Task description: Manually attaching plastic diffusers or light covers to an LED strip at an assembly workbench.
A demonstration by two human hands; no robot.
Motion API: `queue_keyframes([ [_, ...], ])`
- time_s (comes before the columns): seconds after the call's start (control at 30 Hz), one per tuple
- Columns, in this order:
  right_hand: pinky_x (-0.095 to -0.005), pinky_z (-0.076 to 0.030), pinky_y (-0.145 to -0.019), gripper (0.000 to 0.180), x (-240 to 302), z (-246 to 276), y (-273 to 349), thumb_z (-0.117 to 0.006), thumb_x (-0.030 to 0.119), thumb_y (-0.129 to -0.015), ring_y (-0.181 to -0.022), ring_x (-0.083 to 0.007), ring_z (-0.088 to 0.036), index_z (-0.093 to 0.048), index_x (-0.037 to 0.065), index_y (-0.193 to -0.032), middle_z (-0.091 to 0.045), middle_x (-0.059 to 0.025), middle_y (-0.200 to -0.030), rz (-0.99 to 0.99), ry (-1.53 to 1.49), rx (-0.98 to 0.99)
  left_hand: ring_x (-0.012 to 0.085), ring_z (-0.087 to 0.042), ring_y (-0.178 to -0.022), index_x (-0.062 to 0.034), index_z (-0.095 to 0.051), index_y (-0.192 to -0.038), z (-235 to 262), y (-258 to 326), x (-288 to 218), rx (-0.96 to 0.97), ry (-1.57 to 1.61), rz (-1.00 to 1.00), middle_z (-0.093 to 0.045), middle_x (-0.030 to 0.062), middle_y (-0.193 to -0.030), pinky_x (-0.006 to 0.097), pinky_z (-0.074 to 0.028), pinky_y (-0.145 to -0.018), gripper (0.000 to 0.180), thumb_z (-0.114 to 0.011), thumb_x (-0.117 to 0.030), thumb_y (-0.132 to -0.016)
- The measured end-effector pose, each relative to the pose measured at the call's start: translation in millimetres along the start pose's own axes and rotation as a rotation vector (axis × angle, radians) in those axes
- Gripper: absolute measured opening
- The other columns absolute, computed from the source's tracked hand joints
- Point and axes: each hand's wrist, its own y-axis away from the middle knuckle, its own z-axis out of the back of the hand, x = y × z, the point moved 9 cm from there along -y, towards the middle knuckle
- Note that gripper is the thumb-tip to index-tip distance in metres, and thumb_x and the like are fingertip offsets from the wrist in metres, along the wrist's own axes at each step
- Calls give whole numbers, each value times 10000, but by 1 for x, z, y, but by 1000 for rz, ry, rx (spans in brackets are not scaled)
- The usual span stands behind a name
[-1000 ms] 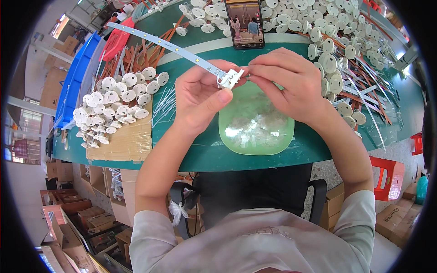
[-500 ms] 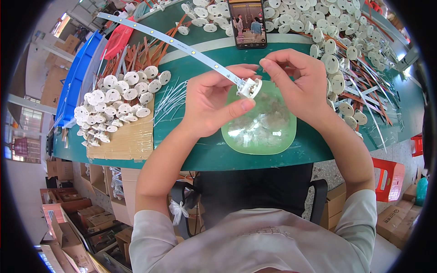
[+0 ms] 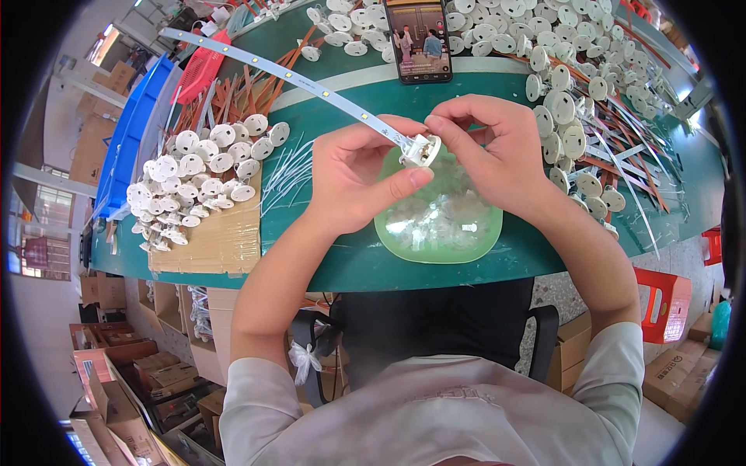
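Observation:
My left hand (image 3: pixel 342 185) is closed around a round white end cap (image 3: pixel 424 152), its thumb on the near side. From that cap a long, narrow LED strip (image 3: pixel 307 83) runs up to the far left. My right hand (image 3: pixel 503 155) has thumb and forefinger pinched at the cap's far edge; anything between those fingertips is too small to make out. Below both hands lies a pale green tray (image 3: pixel 439 259) with many small clear pieces (image 3: pixel 443 221) in it, partly hidden by the hands.
Left, white end caps (image 3: pixel 206 147) are heaped on cardboard (image 3: pixel 225 245), beside thin white wires (image 3: pixel 284 180). A blue bin (image 3: pixel 136 136) and red basket (image 3: pixel 198 68) stand beyond. A phone (image 3: pixel 420 46) stands at the back. More white caps (image 3: pixel 563 116) and loose strips (image 3: pixel 633 159) cover the right.
My right hand has come left and slightly down, its pinched fingertips now at the end cap's edge. The left hand, with cap and strip, has shifted slightly left.

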Motion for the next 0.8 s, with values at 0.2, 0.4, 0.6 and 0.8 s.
queue_keyframes([
  [0.2,-237,-520,-652,93,10,0,-2,-685,71,-922,-803,-87,-655,-707,8,-986,-713,-25,-885,29,61,44,202,-630,-1074,74,-673,-1130,1,-2,-4,-4,-25,-12,-682,147,-1141,381,-473,-997,383,-808,55,-772],
  [0.4,-219,-516,-636,93,10,-1,-5,-658,68,-939,-791,-77,-636,-678,3,-1002,-685,-24,-887,44,65,113,206,-634,-1068,75,-676,-1119,5,-2,-4,-12,-64,-19,-684,152,-1137,384,-475,-993,379,-816,42,-769],
  [0.6,-222,-517,-599,85,3,-4,-5,-646,72,-953,-771,-68,-618,-676,0,-986,-676,-21,-882,1,18,194,204,-641,-1059,76,-675,-1120,3,-4,-5,15,-86,-37,-690,149,-1116,383,-475,-995,382,-818,36,-768],
  [0.8,-228,-526,-587,109,-8,-10,-6,-647,102,-969,-782,-69,-643,-668,0,-1003,-672,-13,-861,-210,-222,327,211,-649,-1050,79,-670,-1127,2,-3,-9,25,-4,-12,-693,146,-1113,385,-486,-985,367,-802,29,-788],
])
